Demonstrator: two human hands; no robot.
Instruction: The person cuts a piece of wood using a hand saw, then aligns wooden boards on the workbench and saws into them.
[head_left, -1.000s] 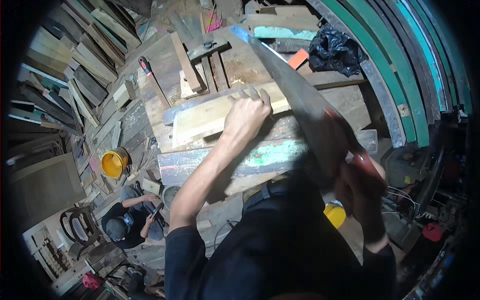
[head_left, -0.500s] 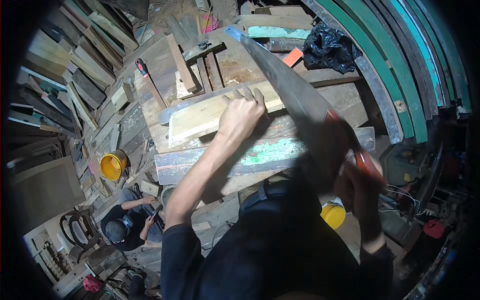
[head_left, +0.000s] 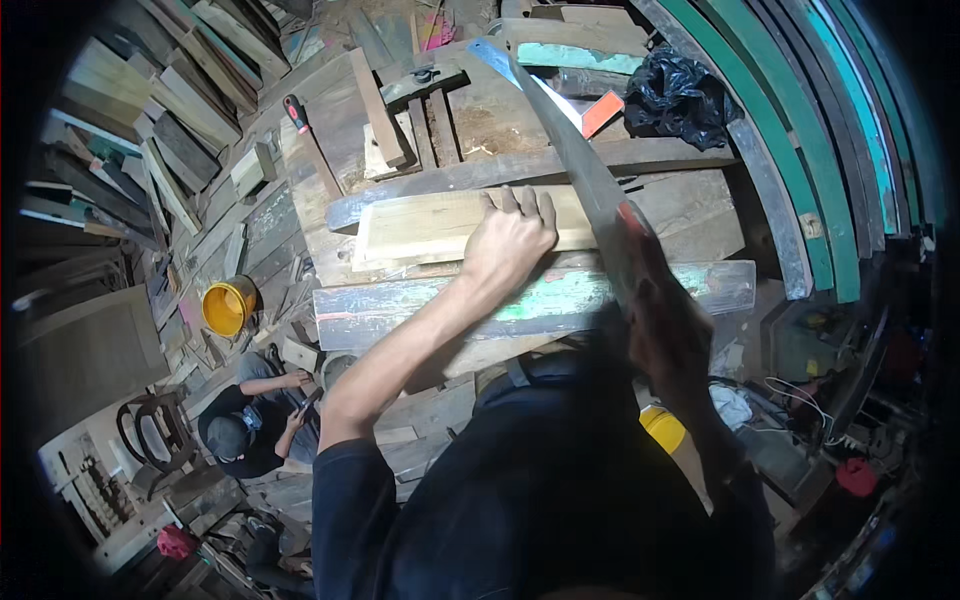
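My left hand (head_left: 512,235) presses on a pale wooden board (head_left: 415,232), its fingers curled over the far edge. The board lies crosswise on the bench, between a long grey plank (head_left: 440,183) behind it and a worn plank with green paint (head_left: 440,312) nearer me. In my right hand (head_left: 672,335) is a handsaw (head_left: 572,145), gripped by its handle, where some red shows. Its blade stands nearly edge-on at the board's right end and points away from me. Blur and shadow hide whether the teeth touch the wood.
Left on the bench lies a red-and-black-handled tool (head_left: 312,145), near a wooden strip (head_left: 378,105). A black plastic bag (head_left: 680,98) sits at the back right, by curved green planks (head_left: 790,150). A yellow bucket (head_left: 228,306) and a seated person (head_left: 245,420) are at left.
My right hand has moved left and forward with the saw, whose blade has turned from showing its flat side to nearly edge-on. The pale board has turned slightly under my left hand.
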